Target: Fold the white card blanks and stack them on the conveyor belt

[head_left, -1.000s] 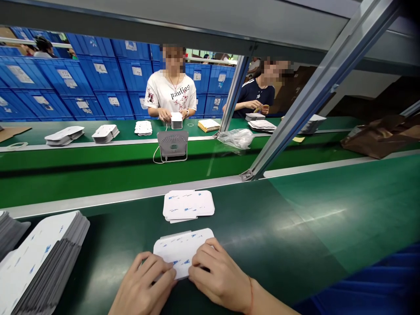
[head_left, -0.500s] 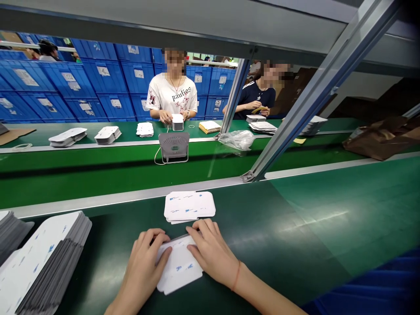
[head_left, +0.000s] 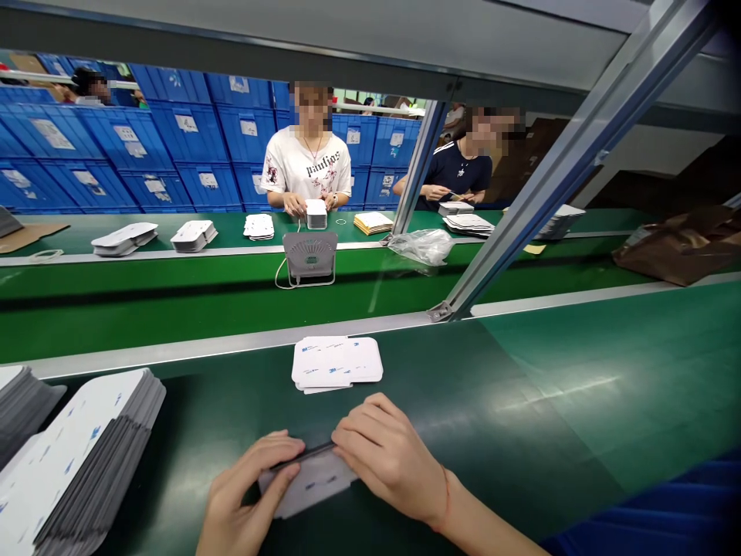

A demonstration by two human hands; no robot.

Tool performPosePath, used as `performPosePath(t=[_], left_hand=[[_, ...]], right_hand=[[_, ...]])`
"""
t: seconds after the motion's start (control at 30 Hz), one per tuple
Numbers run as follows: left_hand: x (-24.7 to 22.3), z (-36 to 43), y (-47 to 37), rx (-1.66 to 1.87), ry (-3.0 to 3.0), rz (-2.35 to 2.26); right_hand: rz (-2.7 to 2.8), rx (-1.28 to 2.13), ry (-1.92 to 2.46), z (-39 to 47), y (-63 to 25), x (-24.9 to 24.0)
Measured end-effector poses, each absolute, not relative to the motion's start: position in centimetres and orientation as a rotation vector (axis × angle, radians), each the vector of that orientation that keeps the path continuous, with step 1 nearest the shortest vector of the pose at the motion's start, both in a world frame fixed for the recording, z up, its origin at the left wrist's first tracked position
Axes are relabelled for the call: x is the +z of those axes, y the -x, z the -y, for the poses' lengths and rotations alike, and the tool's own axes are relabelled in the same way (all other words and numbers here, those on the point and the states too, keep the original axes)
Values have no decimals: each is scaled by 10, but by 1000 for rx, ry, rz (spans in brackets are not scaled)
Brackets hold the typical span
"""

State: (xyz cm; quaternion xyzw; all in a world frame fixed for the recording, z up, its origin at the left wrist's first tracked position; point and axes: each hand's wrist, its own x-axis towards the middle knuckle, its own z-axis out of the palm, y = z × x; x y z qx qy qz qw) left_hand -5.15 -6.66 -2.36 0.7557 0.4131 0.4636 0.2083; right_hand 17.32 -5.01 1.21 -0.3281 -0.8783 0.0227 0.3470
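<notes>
My left hand (head_left: 255,483) and my right hand (head_left: 394,455) grip a white-backed adhesive pad (head_left: 316,485) with blue print, low in the middle of the view. Its far edge is tilted up and shows dark. Left thumb lies on the near face, the fingers behind the edge. The right fingers pinch the upper right part, and that corner is hidden. Just beyond my hands, a small pile of similar white pads (head_left: 336,363) lies flat on the dark green worktop (head_left: 440,401).
Tall stacks of pads (head_left: 86,455) stand at the left. Across a green gap, a grey fan (head_left: 310,259) sits before a co-worker (head_left: 309,166); another person (head_left: 460,170) works to the right. A slanting metal post (head_left: 538,181) rises from the worktop's far edge. Blue bins (head_left: 191,127) line the back.
Both hands have closed on the pad and lifted its far edge, so it now tilts toward me. The right hand's spread fingers have drawn together. The view has shifted slightly.
</notes>
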Motion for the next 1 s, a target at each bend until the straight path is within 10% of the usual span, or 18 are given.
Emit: performPosePath(t=[1.0], left_hand=[[-31,75,52,1161,-1859,-913]], right_hand=[[2343,546,854,54,-178,15]])
